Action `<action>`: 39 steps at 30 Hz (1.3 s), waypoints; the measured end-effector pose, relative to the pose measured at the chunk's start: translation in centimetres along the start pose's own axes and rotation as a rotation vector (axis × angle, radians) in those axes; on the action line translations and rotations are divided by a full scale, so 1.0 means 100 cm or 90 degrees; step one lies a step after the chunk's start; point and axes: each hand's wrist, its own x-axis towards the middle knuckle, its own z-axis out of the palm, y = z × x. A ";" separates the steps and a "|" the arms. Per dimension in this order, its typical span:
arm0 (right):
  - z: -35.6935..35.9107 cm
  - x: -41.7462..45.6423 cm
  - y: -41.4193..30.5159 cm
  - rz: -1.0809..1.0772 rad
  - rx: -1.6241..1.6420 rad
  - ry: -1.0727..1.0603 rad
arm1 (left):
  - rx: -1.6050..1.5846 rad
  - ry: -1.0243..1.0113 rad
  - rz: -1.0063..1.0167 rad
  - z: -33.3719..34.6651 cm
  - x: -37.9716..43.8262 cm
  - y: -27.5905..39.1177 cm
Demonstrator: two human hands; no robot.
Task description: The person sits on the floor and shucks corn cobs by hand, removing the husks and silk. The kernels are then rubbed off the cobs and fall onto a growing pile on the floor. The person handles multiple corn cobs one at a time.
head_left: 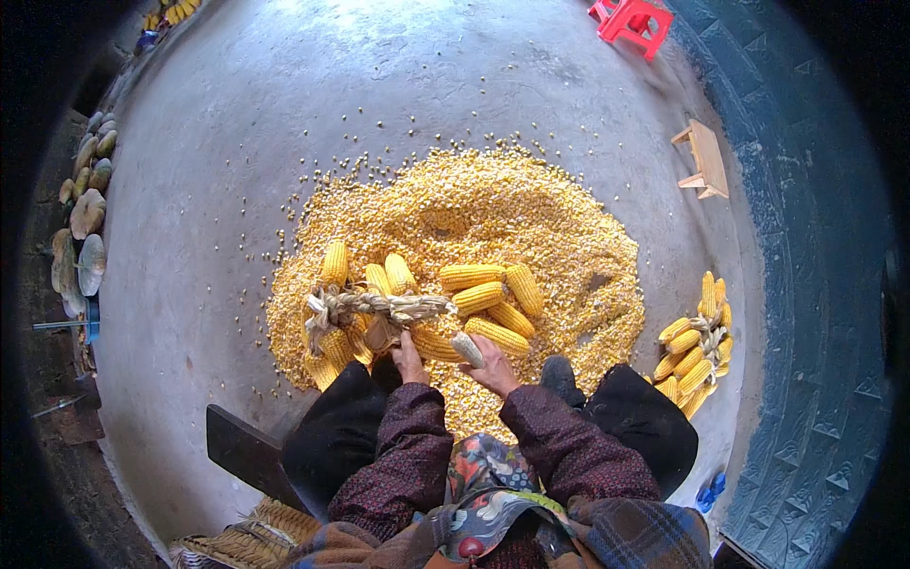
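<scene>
A wide heap of loose yellow corn kernels [512, 206] lies on the floor before me. My right hand [490, 366] grips a pale bare corncob [467, 350]. My left hand [410, 361] holds the near end of a yellow corn ear [435, 344], whose other end lies by the cob's tip. A braid of dry corn husks [384, 306], with several ears attached, rests on the heap at the left, just beyond my left hand. Several husked ears [478, 297] lie loose on the kernels beyond my right hand. My knees flank the near edge of the heap.
Another corn bundle [688, 352] lies at the right by the dark wall. A small wooden stool [705, 160] and a red plastic stool [635, 25] stand farther off. Gourds or squashes [87, 213] line the left edge. A dark wooden board [245, 451] juts out beside my left leg.
</scene>
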 end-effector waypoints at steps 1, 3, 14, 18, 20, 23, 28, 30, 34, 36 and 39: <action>-0.002 0.009 -0.010 -0.053 -0.009 -0.001 | -0.087 -0.025 -0.067 0.006 -0.004 0.007; -0.015 0.031 -0.039 0.092 0.265 -0.241 | -0.087 -0.081 -0.068 -0.024 0.019 0.011; 0.011 0.019 -0.058 0.504 0.793 -0.291 | 0.033 -0.226 -0.101 0.006 -0.014 0.052; 0.000 0.032 -0.075 0.530 0.670 -0.309 | 0.038 -0.149 -0.141 0.010 -0.004 0.054; -0.003 0.044 -0.063 0.523 0.482 -0.322 | 0.115 -0.080 -0.130 0.026 -0.005 0.053; -0.008 0.066 -0.065 0.411 0.187 -0.301 | 0.127 0.048 -0.047 0.032 -0.004 0.030; -0.003 0.071 -0.097 0.292 -0.141 -0.215 | 0.122 0.071 0.130 0.012 0.033 -0.013; -0.002 0.060 -0.079 0.330 -0.147 -0.179 | 0.268 0.129 0.148 0.040 -0.001 0.005; -0.001 0.064 -0.091 0.286 -0.107 -0.185 | 0.446 0.163 0.169 0.018 0.027 0.003; 0.005 0.067 -0.084 0.320 -0.071 -0.222 | 0.233 0.131 0.191 0.018 0.027 0.000; 0.002 0.058 -0.073 0.556 0.443 -0.315 | -0.084 -0.114 -0.084 -0.008 0.042 0.012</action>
